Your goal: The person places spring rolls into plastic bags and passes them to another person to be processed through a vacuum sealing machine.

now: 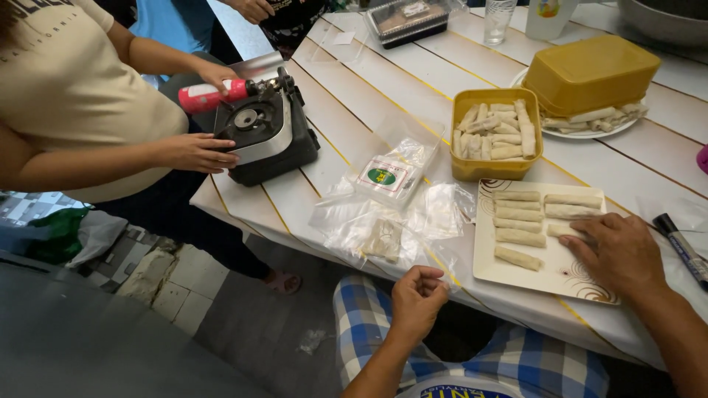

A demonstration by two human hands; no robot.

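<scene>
My right hand [618,252] rests palm down on the right side of a white rectangular plate [564,276] that carries several pale rolled spring rolls [518,236]; its fingers touch the nearest roll. My left hand [415,296] hangs at the table's front edge with its fingers curled, pinching the edge of a clear plastic bag [383,228]. An opened packet of wrappers [385,177] lies on the plastic.
A yellow tub [464,168] holds more rolls; behind it a yellow lid [590,70] covers a plate of rolls. Another person at the left grips a black portable gas stove [274,144] and a red gas canister [210,96]. A black marker [682,247] lies at the right.
</scene>
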